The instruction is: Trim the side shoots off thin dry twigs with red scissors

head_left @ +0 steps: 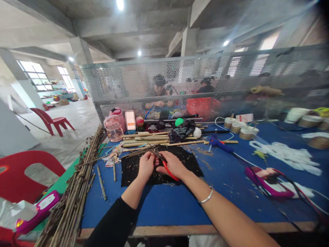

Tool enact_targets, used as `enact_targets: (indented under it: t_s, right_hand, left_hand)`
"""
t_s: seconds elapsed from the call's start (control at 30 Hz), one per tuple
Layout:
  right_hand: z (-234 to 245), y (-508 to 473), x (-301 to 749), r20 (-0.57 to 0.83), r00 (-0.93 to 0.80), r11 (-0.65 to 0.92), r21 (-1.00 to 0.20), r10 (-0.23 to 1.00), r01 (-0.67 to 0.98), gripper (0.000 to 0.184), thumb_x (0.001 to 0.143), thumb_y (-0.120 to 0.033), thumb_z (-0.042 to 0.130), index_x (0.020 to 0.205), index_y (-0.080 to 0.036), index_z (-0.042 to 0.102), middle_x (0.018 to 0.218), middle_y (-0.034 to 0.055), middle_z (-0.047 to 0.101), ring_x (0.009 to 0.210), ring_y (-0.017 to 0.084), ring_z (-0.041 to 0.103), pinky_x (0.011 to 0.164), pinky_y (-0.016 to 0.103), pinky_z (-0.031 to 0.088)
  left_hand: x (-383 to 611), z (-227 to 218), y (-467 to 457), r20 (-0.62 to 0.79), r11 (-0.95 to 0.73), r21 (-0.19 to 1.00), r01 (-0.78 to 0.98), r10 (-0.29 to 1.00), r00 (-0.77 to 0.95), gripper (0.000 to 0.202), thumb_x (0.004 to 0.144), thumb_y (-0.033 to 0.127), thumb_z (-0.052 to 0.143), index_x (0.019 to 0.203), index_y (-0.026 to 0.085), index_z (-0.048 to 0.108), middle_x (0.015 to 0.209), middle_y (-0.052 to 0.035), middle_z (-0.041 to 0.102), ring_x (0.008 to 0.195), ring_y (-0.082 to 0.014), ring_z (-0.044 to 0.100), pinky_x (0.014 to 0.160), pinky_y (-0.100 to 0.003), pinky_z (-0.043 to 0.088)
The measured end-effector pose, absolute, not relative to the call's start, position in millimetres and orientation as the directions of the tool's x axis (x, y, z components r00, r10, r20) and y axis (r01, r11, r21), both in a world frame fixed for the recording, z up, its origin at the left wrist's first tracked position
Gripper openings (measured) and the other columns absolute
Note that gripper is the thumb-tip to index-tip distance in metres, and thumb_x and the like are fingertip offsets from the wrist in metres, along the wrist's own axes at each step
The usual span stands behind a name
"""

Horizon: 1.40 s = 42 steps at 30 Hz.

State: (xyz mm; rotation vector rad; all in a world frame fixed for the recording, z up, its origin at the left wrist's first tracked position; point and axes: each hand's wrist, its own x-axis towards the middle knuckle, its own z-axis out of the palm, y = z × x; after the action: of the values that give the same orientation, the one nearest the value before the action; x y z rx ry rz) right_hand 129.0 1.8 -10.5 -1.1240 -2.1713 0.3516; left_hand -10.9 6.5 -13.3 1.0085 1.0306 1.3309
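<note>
My left hand (146,167) is closed in a pinch over a black cloth (190,164); what its fingertips hold is too small to make out. Close beside it, my right hand (173,164) grips red-handled scissors (168,169), with their dark blades pointing away to the left near the left fingertips. Small pale chips are scattered over the cloth. Thin twigs (137,152) lie at the cloth's far left edge, just beyond my hands. Behind them rest several thicker bamboo-like sticks (146,141).
A long bundle of twigs (82,175) lines the table's left side. A blue glue gun (218,143), white strips (288,157) and a purple device (272,183) with cables lie right. A pink bottle (113,127) stands before the perforated metal screen (115,82); people sit behind it.
</note>
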Motion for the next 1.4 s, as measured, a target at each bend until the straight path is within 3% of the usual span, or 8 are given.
enact_targets:
  t_s: [0.3,0.47,0.6,0.77,0.87,1.07,1.27,1.4]
  right_hand:
    - [-7,-1,129,0.402,-0.385,0.552,-0.511,0.831,0.659,0.048,0.068,-0.039,0.068,0.111,-0.022,0.053,0.103,0.0067,0.062,0.095,0.020,0.057,0.082,0.032,0.044]
    - [-13,0,125,0.414,-0.363,0.544,-0.517,0.835,0.661,0.053,0.067,-0.040,0.068,0.112,-0.018,0.052,0.105,0.0090,0.060,0.097,0.021,0.056,0.085,0.033,0.043]
    - [-18,4,124,0.435,-0.311,0.524,-0.553,0.845,0.648,0.050,0.069,-0.040,0.065,0.111,-0.018,0.051,0.106,0.0094,0.059,0.096,0.021,0.056,0.085,0.033,0.043]
    - [-19,10,133,0.461,-0.214,0.478,-0.591,0.861,0.650,0.045,0.074,-0.039,0.060,0.112,-0.017,0.050,0.103,0.0095,0.061,0.092,0.020,0.058,0.082,0.032,0.044]
    - [-19,11,136,0.453,-0.181,0.447,-0.593,0.873,0.670,0.045,0.074,-0.040,0.060,0.111,-0.017,0.052,0.101,0.0096,0.062,0.090,0.020,0.059,0.081,0.032,0.045]
    - [-18,11,136,0.481,-0.166,0.449,-0.566,0.861,0.691,0.047,0.073,-0.043,0.059,0.111,-0.015,0.053,0.101,0.0111,0.063,0.092,0.022,0.059,0.080,0.032,0.046]
    - [-17,11,137,0.490,-0.139,0.433,-0.561,0.861,0.705,0.043,0.074,-0.042,0.058,0.109,-0.015,0.055,0.085,0.0072,0.064,0.073,0.019,0.060,0.069,0.029,0.047]
    - [-14,8,136,0.502,-0.100,0.437,-0.617,0.859,0.655,0.038,0.075,-0.040,0.058,0.104,-0.016,0.057,0.085,0.0071,0.066,0.070,0.018,0.060,0.070,0.029,0.047]
  left_hand:
    - [-11,-15,6,0.029,-0.035,0.974,-0.222,0.999,-0.031,0.018,0.069,0.033,0.059,0.070,0.016,0.057,0.056,0.0017,0.054,0.047,-0.0086,0.049,0.050,-0.021,0.044]
    - [-11,-17,6,0.075,-0.083,0.984,-0.155,0.996,-0.056,0.015,0.073,0.033,0.054,0.073,0.017,0.054,0.055,0.0032,0.051,0.046,-0.0088,0.047,0.046,-0.020,0.041]
    - [-14,-13,7,0.127,-0.135,0.985,-0.106,0.989,-0.079,0.017,0.072,0.031,0.052,0.063,0.016,0.054,0.053,0.0024,0.049,0.046,-0.0080,0.045,0.044,-0.018,0.038]
    - [-19,-8,11,-0.131,0.099,0.917,-0.386,0.990,-0.060,0.011,0.065,0.026,0.053,0.064,0.016,0.052,0.068,-0.0018,0.059,0.059,-0.0102,0.055,0.053,-0.020,0.045]
    - [-21,-9,13,-0.172,0.127,0.876,-0.466,0.983,-0.056,0.007,0.061,0.020,0.054,0.060,0.016,0.049,0.062,0.0011,0.055,0.052,-0.0065,0.050,0.051,-0.018,0.043]
    - [-23,-12,16,-0.122,0.059,0.909,-0.412,0.984,-0.129,0.012,0.058,0.015,0.053,0.055,0.016,0.041,0.052,0.0042,0.049,0.042,-0.0033,0.041,0.041,-0.015,0.034]
    - [-23,-10,15,-0.094,0.039,0.893,-0.449,0.990,-0.101,0.034,0.057,0.017,0.064,0.068,0.020,0.032,0.060,0.0014,0.058,0.049,-0.0076,0.054,0.048,-0.017,0.041]
    - [-18,-11,10,0.045,-0.050,0.969,-0.243,0.999,-0.025,0.037,0.060,0.026,0.067,0.081,0.020,0.037,0.058,0.0029,0.058,0.052,-0.0111,0.056,0.051,-0.021,0.042]
